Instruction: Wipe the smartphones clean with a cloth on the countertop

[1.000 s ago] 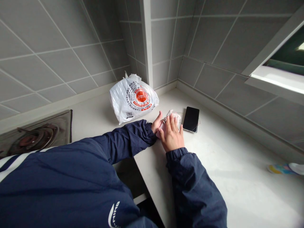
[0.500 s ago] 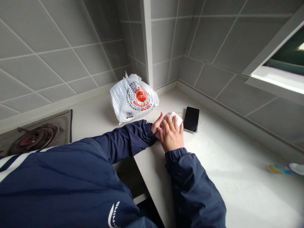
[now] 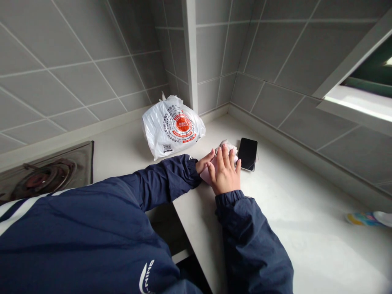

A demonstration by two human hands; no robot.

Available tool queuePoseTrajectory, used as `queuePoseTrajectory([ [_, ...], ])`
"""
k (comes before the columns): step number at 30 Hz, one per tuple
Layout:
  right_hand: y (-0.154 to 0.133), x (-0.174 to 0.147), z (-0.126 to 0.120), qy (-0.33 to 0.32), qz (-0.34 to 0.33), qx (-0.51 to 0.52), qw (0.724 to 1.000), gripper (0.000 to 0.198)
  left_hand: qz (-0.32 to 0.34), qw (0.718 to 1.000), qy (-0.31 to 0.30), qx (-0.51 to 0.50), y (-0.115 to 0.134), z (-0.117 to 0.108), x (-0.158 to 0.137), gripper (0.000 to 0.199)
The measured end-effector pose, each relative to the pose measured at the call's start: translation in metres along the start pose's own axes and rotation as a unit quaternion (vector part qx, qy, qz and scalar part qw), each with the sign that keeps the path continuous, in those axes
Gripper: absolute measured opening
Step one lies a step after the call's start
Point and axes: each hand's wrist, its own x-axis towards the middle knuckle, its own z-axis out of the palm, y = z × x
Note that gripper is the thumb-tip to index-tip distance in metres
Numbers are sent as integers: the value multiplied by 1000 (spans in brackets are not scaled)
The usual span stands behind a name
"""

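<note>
Behind both hands [image 3: 225, 173], bag [image 3: 173, 126] bears red print, seemingly unreadable.

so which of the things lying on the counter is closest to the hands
The small white cloth: the right hand presses flat on it and the left hand touches its edge. The black phone lies just beside; the white plastic bag sits farther back.

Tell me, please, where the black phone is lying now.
In the head view the black phone lies flat on the white counter, right of centre, just beyond the right hand and the white cloth under it.
</note>
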Motion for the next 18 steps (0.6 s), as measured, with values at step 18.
queuePoseTrajectory([
  [18,-8,-23,31,126,-41,45,990,46,-134,989,54,38,19,8,-7,88],
])
